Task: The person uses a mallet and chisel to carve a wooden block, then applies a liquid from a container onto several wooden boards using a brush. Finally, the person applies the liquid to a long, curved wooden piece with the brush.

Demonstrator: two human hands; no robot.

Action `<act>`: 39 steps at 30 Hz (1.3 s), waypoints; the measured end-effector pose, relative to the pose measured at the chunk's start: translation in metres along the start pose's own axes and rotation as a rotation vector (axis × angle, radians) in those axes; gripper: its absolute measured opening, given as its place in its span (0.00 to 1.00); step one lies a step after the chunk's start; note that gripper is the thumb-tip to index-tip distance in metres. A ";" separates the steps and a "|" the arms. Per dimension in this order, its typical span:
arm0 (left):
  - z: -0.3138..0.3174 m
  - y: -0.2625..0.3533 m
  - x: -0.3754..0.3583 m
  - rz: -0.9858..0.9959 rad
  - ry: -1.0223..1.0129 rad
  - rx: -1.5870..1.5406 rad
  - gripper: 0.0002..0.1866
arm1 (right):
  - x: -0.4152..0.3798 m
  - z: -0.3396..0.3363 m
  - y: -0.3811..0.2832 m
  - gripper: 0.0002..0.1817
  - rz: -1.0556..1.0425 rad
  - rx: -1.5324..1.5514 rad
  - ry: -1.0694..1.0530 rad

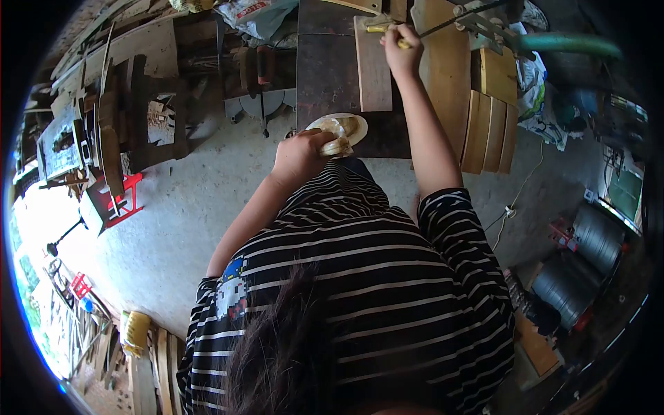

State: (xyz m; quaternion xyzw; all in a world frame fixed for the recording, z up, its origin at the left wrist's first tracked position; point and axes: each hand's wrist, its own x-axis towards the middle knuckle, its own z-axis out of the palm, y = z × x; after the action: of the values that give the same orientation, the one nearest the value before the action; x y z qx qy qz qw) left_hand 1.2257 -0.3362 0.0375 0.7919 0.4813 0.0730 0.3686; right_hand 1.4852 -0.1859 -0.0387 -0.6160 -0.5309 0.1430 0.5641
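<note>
My left hand [304, 152] grips a pale, shallow bowl [356, 128] by its rim, at the near edge of the dark table [325, 76]. Something light-coloured and crumpled is pressed under its fingers. My right hand [403, 50] is closed on a brush [377, 29] with a yellow handle. The brush touches the far end of a flat wooden board [375, 76], which lies lengthwise on the table. What the bowl holds is too small to tell.
Wider planks [443, 76] lie right of the board, beside a green pipe [570, 45]. A handsaw [263, 66] and scrap wood [131, 48] are on the left. Red-framed stool [128, 197] at left; black drums [567, 287] at lower right.
</note>
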 end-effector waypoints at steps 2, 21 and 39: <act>0.001 -0.001 0.001 0.022 0.007 0.003 0.16 | -0.020 -0.008 0.019 0.13 -0.132 -0.142 -0.030; 0.007 -0.014 0.003 0.183 0.046 0.008 0.12 | -0.166 -0.116 -0.093 0.19 0.682 -0.090 0.148; -0.030 -0.037 0.057 0.111 0.150 0.039 0.18 | -0.127 0.003 -0.097 0.15 0.649 0.138 -0.396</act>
State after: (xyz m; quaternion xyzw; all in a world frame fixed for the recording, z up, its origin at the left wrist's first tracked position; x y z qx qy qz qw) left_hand 1.2152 -0.2639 0.0210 0.8166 0.4644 0.1431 0.3114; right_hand 1.3848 -0.3074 -0.0115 -0.6730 -0.3959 0.4657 0.4165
